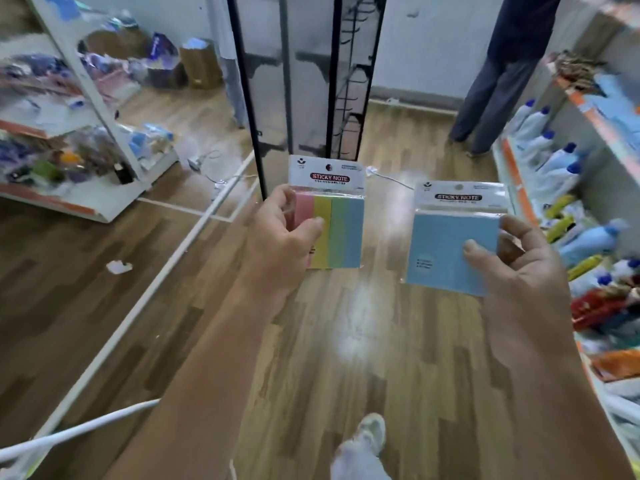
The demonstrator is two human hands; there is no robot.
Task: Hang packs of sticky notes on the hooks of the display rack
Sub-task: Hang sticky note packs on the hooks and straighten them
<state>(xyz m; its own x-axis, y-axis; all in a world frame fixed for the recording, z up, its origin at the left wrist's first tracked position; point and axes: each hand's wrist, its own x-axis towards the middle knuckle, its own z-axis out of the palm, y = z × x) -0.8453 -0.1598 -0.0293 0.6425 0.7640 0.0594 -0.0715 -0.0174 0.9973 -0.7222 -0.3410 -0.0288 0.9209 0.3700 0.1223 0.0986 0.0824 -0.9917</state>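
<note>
At frame centre the left hand point(277, 237) pinches a glossy plastic-wrapped pack of pink, yellow, green and blue striped sticky notes point(341, 223), thumb curled onto its front. The pack is upright, header card on top. Right of centre the right hand point(519, 268) grips a flat, square pale-blue sticky-note pack point(446, 247) the same way, tilted slightly. Behind, at upper centre, stands the black wire display rack point(353, 81).
</note>
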